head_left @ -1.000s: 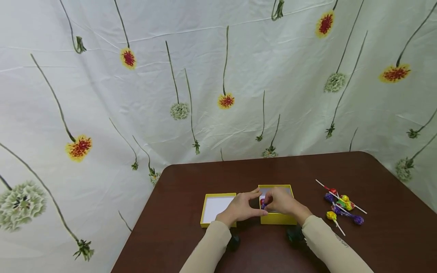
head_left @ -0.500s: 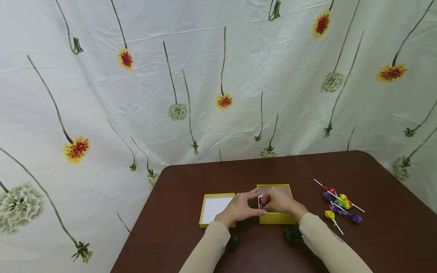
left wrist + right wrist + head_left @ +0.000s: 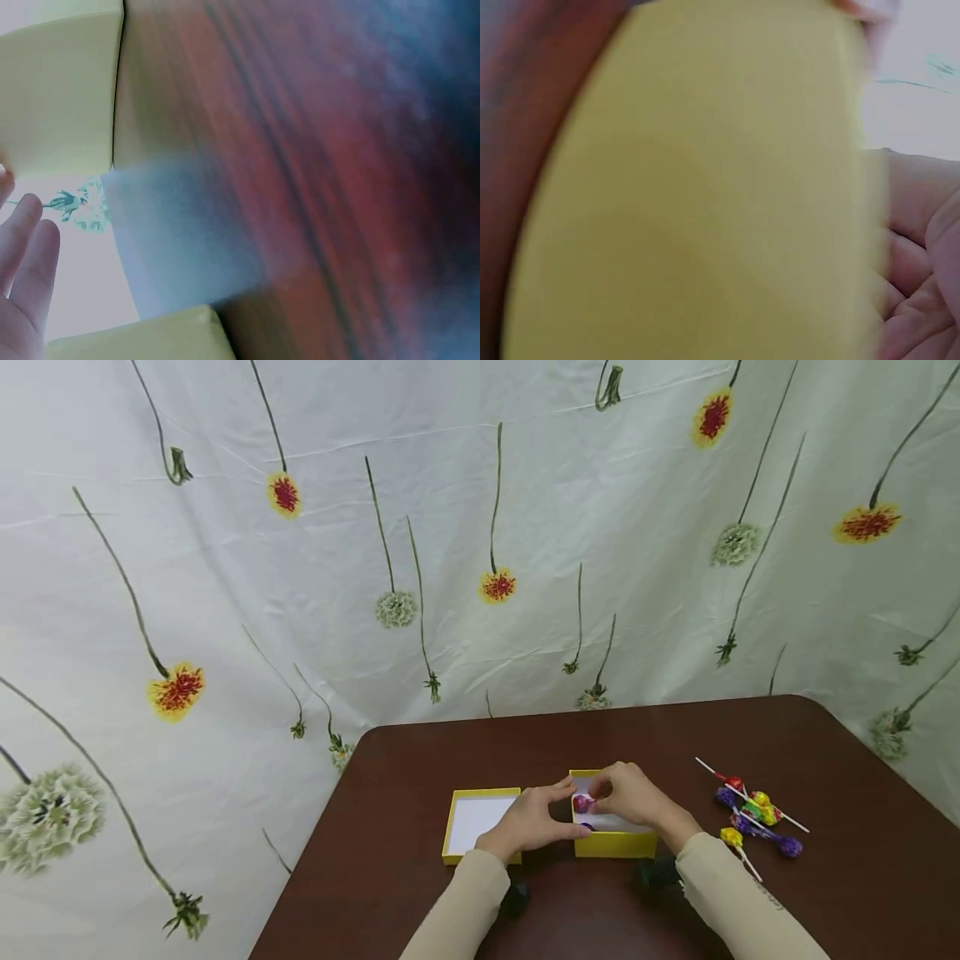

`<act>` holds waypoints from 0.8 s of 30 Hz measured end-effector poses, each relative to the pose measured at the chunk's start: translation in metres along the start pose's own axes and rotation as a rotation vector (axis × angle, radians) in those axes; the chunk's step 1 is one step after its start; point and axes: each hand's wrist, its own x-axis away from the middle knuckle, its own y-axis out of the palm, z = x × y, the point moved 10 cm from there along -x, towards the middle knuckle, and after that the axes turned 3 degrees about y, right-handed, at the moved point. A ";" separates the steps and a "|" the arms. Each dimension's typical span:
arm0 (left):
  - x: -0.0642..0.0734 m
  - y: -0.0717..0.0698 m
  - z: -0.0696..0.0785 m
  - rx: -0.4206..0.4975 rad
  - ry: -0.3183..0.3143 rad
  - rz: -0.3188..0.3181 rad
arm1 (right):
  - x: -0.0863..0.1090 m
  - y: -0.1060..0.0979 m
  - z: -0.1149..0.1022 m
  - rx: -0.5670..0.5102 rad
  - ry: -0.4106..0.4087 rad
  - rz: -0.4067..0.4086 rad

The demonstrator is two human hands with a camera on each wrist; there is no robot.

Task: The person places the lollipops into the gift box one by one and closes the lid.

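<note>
A small yellow box (image 3: 613, 844) stands open on the dark brown table (image 3: 465, 752). My left hand (image 3: 566, 810) grips the box's left wall, thumb at the near corner and forefinger at the far one. My right hand (image 3: 600, 793) hovers over the box with curled fingers and seems to pinch a pink-purple lollipop (image 3: 581, 803) inside it. Another dark purple lollipop head (image 3: 588, 827) lies by the near wall. The right wrist view is blurred: a yellow box wall (image 3: 705, 187) and my palm (image 3: 922, 300). In the left wrist view my fingers (image 3: 26, 255) show beside yellow walls (image 3: 60, 90).
A second shallow yellow tray with a white floor (image 3: 480, 820) lies just left of the box. Several wrapped lollipops (image 3: 750, 814) lie in a pile to the right. A flower-printed cloth (image 3: 450, 527) hangs behind the table. The table's back right corner is rounded.
My right hand has moved a little back and to the right over the box, so the lollipop heads inside show more. The left hand has stayed at the box's left wall.
</note>
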 end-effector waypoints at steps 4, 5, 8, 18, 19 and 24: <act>-0.003 -0.001 0.001 -0.012 -0.011 -0.001 | 0.011 -0.036 0.002 0.013 0.029 0.109; -0.004 -0.001 0.001 -0.016 -0.015 -0.001 | 0.014 -0.044 0.004 0.017 0.036 0.124; -0.002 0.000 0.001 -0.017 -0.030 -0.007 | 0.027 -0.065 0.014 0.022 0.077 0.150; 0.002 0.000 0.000 0.006 -0.038 -0.003 | 0.078 -0.092 0.076 0.053 0.255 0.183; 0.001 0.001 0.000 0.005 -0.041 -0.005 | 0.083 -0.093 0.082 0.058 0.264 0.177; 0.001 0.000 0.001 0.004 -0.049 -0.005 | 0.100 -0.093 0.105 0.080 0.295 0.149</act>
